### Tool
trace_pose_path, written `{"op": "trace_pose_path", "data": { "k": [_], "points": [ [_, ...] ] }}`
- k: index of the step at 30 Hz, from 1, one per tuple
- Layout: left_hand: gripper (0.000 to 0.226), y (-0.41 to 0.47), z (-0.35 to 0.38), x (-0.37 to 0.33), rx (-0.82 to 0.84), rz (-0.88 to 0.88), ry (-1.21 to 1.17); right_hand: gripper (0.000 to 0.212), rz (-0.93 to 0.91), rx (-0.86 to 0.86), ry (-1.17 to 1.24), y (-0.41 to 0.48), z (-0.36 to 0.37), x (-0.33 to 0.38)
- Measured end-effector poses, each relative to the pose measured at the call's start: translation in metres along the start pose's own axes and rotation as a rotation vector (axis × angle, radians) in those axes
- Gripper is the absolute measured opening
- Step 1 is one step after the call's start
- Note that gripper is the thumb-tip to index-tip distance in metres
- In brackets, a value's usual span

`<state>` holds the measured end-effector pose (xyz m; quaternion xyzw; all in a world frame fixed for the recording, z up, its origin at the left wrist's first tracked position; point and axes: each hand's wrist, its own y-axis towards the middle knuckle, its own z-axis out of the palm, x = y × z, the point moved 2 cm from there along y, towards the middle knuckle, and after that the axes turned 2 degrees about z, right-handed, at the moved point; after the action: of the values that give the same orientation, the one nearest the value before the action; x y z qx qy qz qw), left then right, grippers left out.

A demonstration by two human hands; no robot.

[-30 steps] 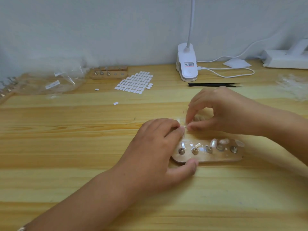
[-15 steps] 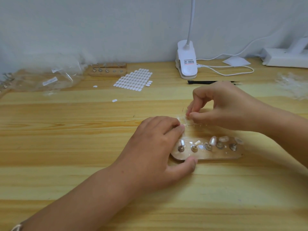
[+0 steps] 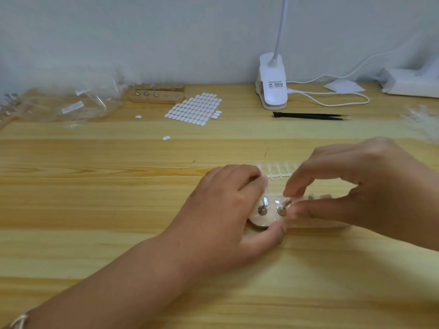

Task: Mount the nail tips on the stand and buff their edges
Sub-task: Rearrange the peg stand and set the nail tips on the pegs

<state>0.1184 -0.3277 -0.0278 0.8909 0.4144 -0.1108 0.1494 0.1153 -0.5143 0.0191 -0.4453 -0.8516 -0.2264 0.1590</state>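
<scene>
A small wooden stand [image 3: 263, 220] with metal pegs lies on the table. My left hand [image 3: 221, 210] grips its left end, thumb at the front edge and fingers behind. The leftmost peg carries a clear nail tip [image 3: 264, 201]. My right hand [image 3: 356, 191] covers the stand's right part and pinches a small nail tip [image 3: 288, 202] between thumb and forefinger at the second peg. Just behind the stand lies a clear strip of nail tips [image 3: 278, 170], partly hidden by both hands.
At the back stand a white clip lamp [image 3: 273, 91] with its cable, black tweezers [image 3: 308, 115], a sheet of white adhesive tabs [image 3: 194, 108], a second wooden stand [image 3: 156, 93] and clear plastic bags [image 3: 71, 103]. Loose clear tips [image 3: 420, 119] lie far right.
My right hand has come down from the strip of tips to the stand's second peg, leaving the strip on the table. My left hand has stayed on the stand.
</scene>
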Motion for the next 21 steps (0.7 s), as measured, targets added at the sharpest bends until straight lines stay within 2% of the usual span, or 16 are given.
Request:
{"op": "trace_pose_path", "data": {
  "k": [3, 12, 21],
  "points": [
    [0.068, -0.001, 0.000, -0.001, 0.002, 0.000, -0.003, 0.014, -0.033, -0.003, 0.010, 0.000, 0.001, -0.001],
    [0.062, 0.000, 0.000, -0.001, -0.006, -0.003, -0.007, 0.014, -0.161, 0.012, -0.040, 0.002, 0.011, -0.003],
    [0.062, 0.000, 0.000, -0.001, 0.000, 0.002, -0.006, 0.014, -0.106, 0.009, 0.029, 0.000, 0.017, -0.005]
  ]
}}
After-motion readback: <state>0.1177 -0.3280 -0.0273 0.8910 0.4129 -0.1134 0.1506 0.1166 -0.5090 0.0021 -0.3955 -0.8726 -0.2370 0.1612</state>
